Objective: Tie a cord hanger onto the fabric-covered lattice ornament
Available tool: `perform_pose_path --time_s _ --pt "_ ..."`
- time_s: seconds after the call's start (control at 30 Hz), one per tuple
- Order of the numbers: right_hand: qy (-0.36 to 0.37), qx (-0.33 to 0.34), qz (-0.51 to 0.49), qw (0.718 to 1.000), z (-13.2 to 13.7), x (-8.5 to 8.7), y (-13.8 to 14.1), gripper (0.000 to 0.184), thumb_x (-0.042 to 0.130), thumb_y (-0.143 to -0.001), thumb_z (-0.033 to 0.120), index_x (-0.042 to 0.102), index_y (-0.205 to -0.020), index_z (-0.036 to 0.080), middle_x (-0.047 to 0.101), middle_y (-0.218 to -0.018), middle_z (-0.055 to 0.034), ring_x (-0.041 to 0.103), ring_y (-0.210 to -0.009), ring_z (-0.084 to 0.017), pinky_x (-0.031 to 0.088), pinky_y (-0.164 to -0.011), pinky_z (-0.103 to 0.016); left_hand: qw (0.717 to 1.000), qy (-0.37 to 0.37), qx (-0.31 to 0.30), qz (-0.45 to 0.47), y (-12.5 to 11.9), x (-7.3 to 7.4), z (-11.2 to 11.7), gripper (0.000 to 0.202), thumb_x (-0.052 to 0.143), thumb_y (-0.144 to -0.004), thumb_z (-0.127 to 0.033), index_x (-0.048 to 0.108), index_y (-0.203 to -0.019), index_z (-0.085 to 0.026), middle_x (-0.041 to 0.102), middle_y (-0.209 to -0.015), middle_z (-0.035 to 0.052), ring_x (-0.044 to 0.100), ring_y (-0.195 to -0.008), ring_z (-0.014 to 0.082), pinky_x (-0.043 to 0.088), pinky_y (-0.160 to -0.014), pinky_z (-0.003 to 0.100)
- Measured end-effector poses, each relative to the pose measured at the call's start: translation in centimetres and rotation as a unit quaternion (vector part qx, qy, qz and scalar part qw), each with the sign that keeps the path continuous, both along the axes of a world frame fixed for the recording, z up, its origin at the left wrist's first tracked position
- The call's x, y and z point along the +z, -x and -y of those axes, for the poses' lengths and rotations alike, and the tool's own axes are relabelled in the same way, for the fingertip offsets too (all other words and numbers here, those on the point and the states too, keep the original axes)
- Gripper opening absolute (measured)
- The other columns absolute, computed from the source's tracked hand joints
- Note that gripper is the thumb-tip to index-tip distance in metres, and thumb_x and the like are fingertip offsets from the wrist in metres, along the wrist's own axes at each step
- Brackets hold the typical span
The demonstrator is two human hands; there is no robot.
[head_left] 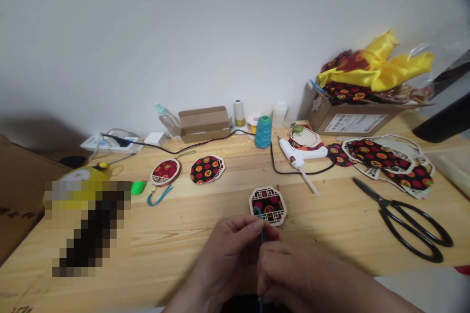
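Wooden table [191, 234] carries the work. At far left lies a power strip [110, 143], its black lead running right to the glue gun. The round ornament [166, 172] already has a teal cord tail and looks complete. Just right of it, the eight-sided ornament [206, 169] shows patterned cloth in its frame but no cord. Behind these stands a small cardboard box [203, 123] with its flap open; its contents cannot be seen. The left hand [229, 249] is closed narrow, thumb and forefinger pinching the blue cord [261, 230] just below its loop. That loop lies on the near edge of the framed ornament [268, 204], which rests flat on the table just beyond the fingertips. Its cloth and lattice frame are joined; whether the cord is fixed to it cannot be told. A teal thread spool [263, 131] stands well behind. The right hand [290, 274] is curled shut on the lower run of the cord, as far as shows. The glue gun [303, 155] lies unused, apart from both hands. The large cardboard box [352, 117] holds patterned cloth and yellow cloth [382, 66], heaped above its rim. Beside it a pile of loose frames and cloth pieces [389, 159] looks unassembled. Black scissors [407, 222] lie at far right, blades together.
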State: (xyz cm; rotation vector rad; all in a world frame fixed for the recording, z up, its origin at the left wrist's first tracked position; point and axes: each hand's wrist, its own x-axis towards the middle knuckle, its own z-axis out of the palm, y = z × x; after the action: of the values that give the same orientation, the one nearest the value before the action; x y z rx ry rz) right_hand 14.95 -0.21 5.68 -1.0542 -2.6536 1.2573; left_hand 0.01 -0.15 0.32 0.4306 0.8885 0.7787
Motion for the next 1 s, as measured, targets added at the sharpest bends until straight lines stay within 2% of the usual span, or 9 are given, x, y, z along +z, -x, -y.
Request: perform_pose_path --time_s 0.17,0.27,0.37,0.47,0.57,0.7,0.83,1.0 --pt "0.018 0.086 0.086 0.992 -0.5 -0.7 1.1 0.013 0.060 -0.075 0.009 0.069 -0.081 0.018 0.068 -0.080 -0.0016 0.055 -0.065 -0.011 0.035 -0.052 -0.020 0.999 0.007 0.030 0.021 -0.1 0.3 -0.1 0.015 0.061 -0.078 -0.021 0.066 -0.070 -0.009 0.068 -0.071 0.0076 0.064 -0.068 0.0164 0.045 -0.065 0.025" --pt "0.023 0.146 0.106 0.983 -0.8 -1.1 1.5 0.011 0.058 -0.078 0.016 0.069 -0.077 0.016 0.068 -0.072 -0.0015 0.048 -0.053 -0.009 0.027 -0.044 -0.020 0.998 0.023 0.040 0.035 0.0 0.3 -0.2 0.014 0.060 -0.078 -0.021 0.064 -0.070 -0.011 0.067 -0.070 0.0059 0.064 -0.064 0.0152 0.046 -0.060 0.024" --pt "0.035 0.188 0.127 0.973 -0.7 -1.5 1.7 0.015 0.055 -0.080 0.017 0.070 -0.079 0.017 0.068 -0.068 -0.0008 0.040 -0.043 -0.008 0.022 -0.039 -0.020 0.997 0.032 0.058 0.045 0.1 0.3 -0.4 0.011 0.061 -0.078 -0.019 0.061 -0.069 -0.012 0.064 -0.064 0.0026 0.056 -0.049 0.0082 0.040 -0.048 0.019" --pt "0.013 0.221 0.130 0.966 -0.4 -2.0 1.7 0.016 0.055 -0.080 0.015 0.070 -0.082 0.018 0.069 -0.070 -0.0018 0.046 -0.045 -0.009 0.021 -0.037 -0.020 0.996 0.026 0.072 0.047 0.1 0.2 -0.6 0.010 0.062 -0.076 -0.017 0.061 -0.069 -0.011 0.060 -0.060 0.0004 0.046 -0.042 0.0035 0.034 -0.044 0.016" --pt "0.002 0.237 0.139 0.961 -0.4 -1.8 1.7 0.017 0.055 -0.080 0.013 0.070 -0.086 0.015 0.070 -0.074 -0.0047 0.056 -0.053 -0.013 0.025 -0.038 -0.021 0.996 0.028 0.081 0.040 0.0 0.1 -0.8 0.008 0.064 -0.075 -0.016 0.062 -0.071 -0.010 0.058 -0.059 -0.0001 0.045 -0.044 0.0031 0.032 -0.044 0.015" --pt "0.023 0.262 0.169 0.950 -0.8 -0.6 1.8 0.019 0.053 -0.080 0.009 0.069 -0.089 0.013 0.071 -0.080 -0.0076 0.062 -0.061 -0.016 0.027 -0.040 -0.022 0.995 0.027 0.096 0.031 -0.1 0.1 -1.0 0.007 0.065 -0.074 -0.016 0.063 -0.072 -0.009 0.056 -0.060 -0.0002 0.042 -0.043 0.0020 0.028 -0.043 0.015" --pt "0.045 0.264 0.187 0.945 -1.3 0.2 1.7 0.022 0.049 -0.083 0.011 0.068 -0.094 0.015 0.071 -0.088 -0.0072 0.064 -0.071 -0.017 0.029 -0.041 -0.021 0.993 0.023 0.108 0.031 -0.1 0.1 -1.0 0.006 0.066 -0.073 -0.015 0.065 -0.072 -0.009 0.055 -0.061 -0.0006 0.037 -0.042 0.0007 0.025 -0.042 0.015" --pt "0.046 0.233 0.188 0.953 -1.1 0.0 1.5 0.022 0.049 -0.083 0.013 0.068 -0.094 0.015 0.071 -0.085 -0.0081 0.064 -0.070 -0.018 0.029 -0.041 -0.021 0.993 0.009 0.112 0.023 -0.1 0.2 -0.9 0.008 0.066 -0.073 -0.016 0.066 -0.070 -0.009 0.052 -0.059 -0.0017 0.029 -0.042 -0.0001 0.020 -0.041 0.015"
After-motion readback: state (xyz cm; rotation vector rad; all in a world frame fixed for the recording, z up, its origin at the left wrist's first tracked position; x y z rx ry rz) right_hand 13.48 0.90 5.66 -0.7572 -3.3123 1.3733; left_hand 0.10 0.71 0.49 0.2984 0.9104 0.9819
